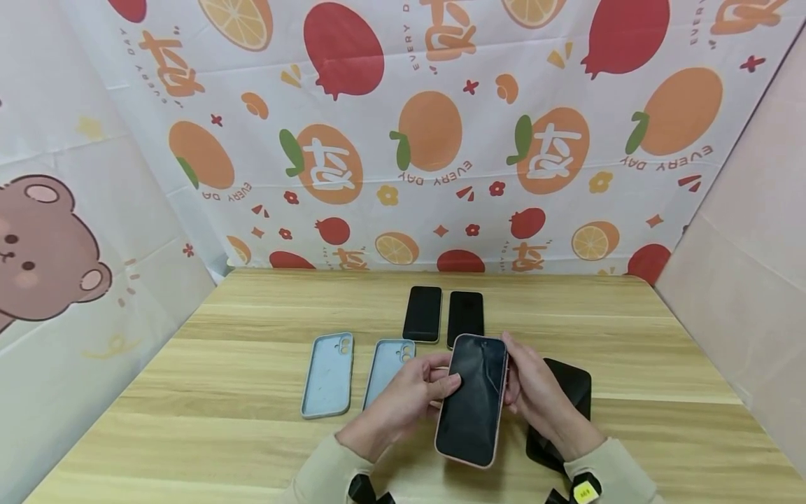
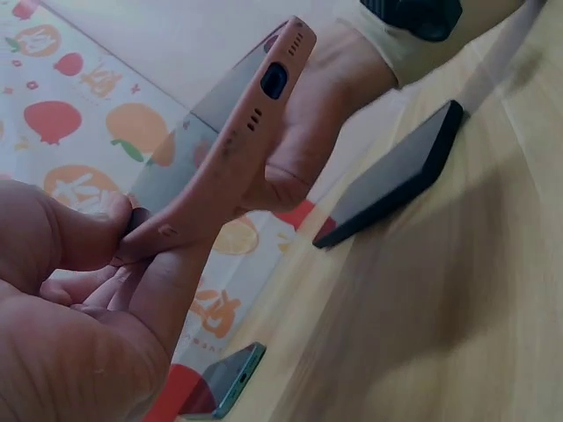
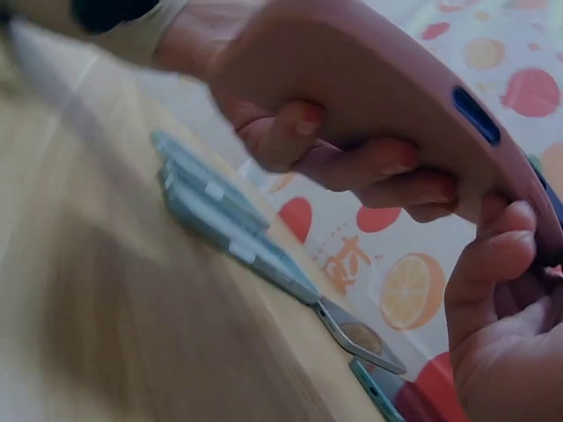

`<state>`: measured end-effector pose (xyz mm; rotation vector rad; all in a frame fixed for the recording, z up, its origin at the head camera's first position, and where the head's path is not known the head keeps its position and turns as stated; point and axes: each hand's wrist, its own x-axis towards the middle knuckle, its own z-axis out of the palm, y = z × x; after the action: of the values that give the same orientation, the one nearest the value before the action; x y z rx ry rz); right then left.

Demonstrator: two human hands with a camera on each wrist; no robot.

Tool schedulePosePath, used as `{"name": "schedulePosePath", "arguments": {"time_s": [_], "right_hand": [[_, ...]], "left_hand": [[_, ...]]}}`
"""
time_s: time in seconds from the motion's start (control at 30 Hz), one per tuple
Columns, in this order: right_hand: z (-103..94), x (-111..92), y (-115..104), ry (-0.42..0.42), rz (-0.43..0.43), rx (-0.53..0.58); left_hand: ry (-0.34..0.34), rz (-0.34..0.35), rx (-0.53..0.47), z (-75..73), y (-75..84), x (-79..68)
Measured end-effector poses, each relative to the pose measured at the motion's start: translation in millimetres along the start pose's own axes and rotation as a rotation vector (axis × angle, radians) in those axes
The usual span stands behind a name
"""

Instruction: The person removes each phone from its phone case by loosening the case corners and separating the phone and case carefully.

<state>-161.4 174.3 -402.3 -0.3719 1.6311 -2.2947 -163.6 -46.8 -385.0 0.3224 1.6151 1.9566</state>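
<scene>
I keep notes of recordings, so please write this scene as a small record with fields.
Held item: phone in pink case, screen toward the person
Left hand: grips its left side
Right hand: grips its right side
Left of phone: two light-blue cases
Farther back: two dark phones
Near right hand: black flat object, partly hidden
Surface: wood-grain table
Backdrop: fruit-print cloth

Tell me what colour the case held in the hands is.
Dusty pink. The case shows best in the right wrist view.
</scene>
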Motion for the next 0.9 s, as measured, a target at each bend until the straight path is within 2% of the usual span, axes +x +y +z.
{"name": "schedulePosePath", "arguments": {"time_s": [0.1, 0.2, 0.3, 0.47, 0.63, 0.8, 0.9], "right_hand": [[0.7, -0.8, 1.6, -0.031, -0.035, -0.029], [1.2, -2.0, 2.3, -0.07, -0.028, -0.057], [2.6, -3.6, 1.4, -0.1, 0.03, -0.097], [6.6, -9.2, 0.9, -0.103, 0.132, -0.203], [9.6, -15.8, 3.5, -0.126, 0.182, -0.235], [9.4, -20.4, 4.8, -0.213, 0.183, -0.216], [8.8, -21.7, 6.2, -0.262, 0.152, -0.195]], "left_hand": [[0.019, -0.005, 0.003, -0.9, 0.5, 0.5], [0.037, -0.002, 0.014, -3.3, 2.1, 1.3], [0.075, 0.012, 0.037, -7.3, 4.3, 2.4], [0.203, 0.018, 0.101, -12.3, 6.2, 4.3], [0.295, 0.043, 0.116, -14.1, 5.1, 5.7], [0.334, 0.073, 0.119, -14.8, 4.3, 6.7], [0.318, 0.079, 0.099, -14.8, 4.2, 6.4]]}}
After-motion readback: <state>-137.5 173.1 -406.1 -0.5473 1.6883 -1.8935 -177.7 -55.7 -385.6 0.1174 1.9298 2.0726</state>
